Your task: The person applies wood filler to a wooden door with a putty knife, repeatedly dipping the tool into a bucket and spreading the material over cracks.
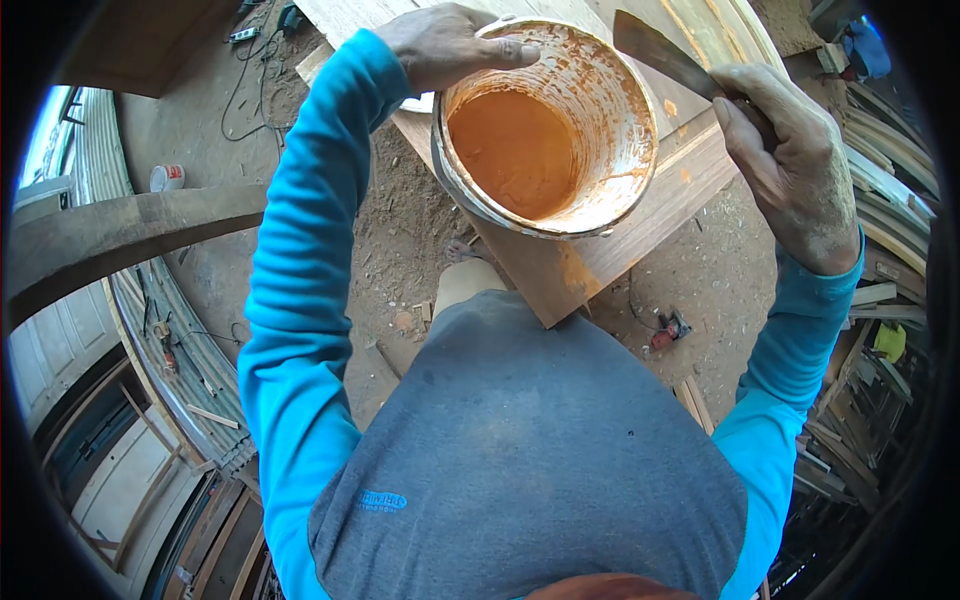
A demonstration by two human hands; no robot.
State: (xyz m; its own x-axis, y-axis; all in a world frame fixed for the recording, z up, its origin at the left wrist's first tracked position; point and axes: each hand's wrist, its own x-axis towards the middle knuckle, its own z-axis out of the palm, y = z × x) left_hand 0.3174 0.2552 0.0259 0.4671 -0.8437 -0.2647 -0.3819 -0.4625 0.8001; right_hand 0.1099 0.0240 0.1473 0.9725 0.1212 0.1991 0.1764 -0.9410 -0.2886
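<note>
Your scraper (665, 58) slants from your right hand (790, 150), blade toward the upper left and handle toward the lower right, its flat just beyond the right side of the bucket (615, 125). That hand is curled closed around the handle, thumb pressed against it. Your left hand (440, 48) pinches the bucket's upper-left rim, thumb laid inside; you can't see its other fingertips. The bucket's mouth faces up toward you, orange paste (510, 150) inside. It stands over the wooden panel (525, 262), whose corner points at you.
</note>
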